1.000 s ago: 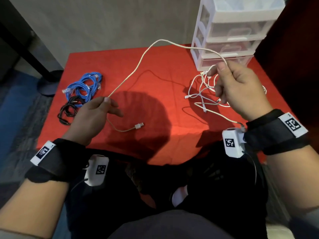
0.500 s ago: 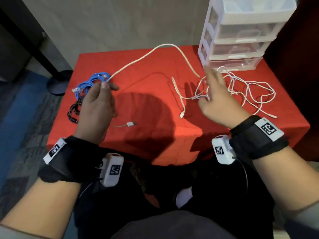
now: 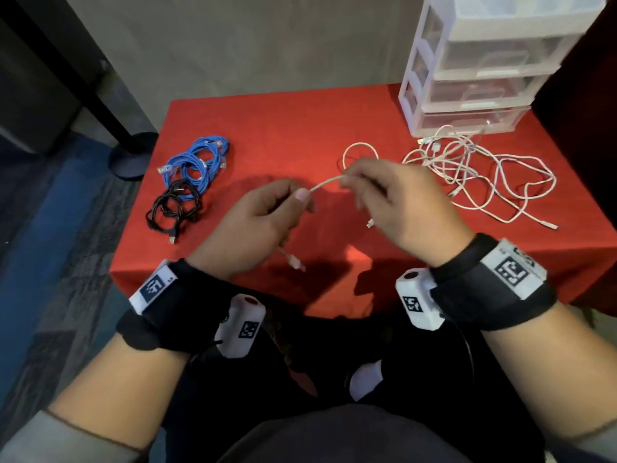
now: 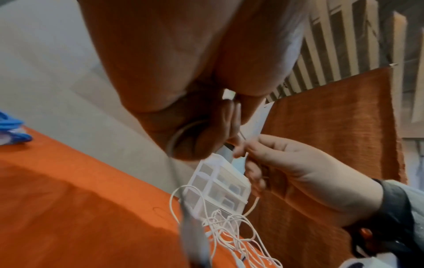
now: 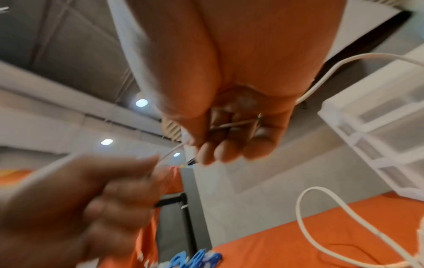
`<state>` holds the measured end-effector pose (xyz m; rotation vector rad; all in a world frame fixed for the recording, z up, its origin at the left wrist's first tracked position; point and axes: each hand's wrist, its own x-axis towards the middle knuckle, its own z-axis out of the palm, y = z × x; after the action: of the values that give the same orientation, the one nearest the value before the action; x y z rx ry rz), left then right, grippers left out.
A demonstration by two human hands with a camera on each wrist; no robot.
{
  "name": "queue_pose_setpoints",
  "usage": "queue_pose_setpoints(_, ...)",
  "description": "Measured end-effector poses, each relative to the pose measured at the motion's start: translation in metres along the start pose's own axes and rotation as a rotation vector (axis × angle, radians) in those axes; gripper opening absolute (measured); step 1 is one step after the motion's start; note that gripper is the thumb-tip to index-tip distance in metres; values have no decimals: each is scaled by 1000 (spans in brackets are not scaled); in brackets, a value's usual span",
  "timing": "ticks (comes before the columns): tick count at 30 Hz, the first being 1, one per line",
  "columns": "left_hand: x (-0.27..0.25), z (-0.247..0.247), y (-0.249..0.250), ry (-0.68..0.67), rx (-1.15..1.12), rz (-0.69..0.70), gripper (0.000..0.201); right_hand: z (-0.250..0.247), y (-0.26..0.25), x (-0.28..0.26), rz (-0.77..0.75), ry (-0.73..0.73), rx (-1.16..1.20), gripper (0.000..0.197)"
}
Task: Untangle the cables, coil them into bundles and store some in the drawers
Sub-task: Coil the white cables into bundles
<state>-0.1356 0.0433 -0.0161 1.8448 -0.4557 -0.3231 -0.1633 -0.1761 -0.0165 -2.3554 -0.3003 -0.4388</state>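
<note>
Both hands pinch one white cable [image 3: 325,184] above the bench [image 3: 300,128]: left hand [image 3: 263,222], right hand [image 3: 397,202]. Coiling looks just begun; next, wind loops. The white tangle [image 3: 474,168] waits by the drawers [image 3: 480,71].

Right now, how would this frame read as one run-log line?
phase: coiling | left hand: pinches white cable | right hand: pinches same cable | blue bundle, black bundle: coiled | white tangle: loose by drawers
</note>
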Motion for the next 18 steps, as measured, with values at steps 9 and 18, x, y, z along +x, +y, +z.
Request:
queue_pose_setpoints(9,-11,-13,1,-22,-765,-249,27,-2,31,-8,160,76,-110,21)
queue_pose_setpoints(18,4,11,8,231,-529,-142,27,36,-1,-35,-161,-437,-46,11)
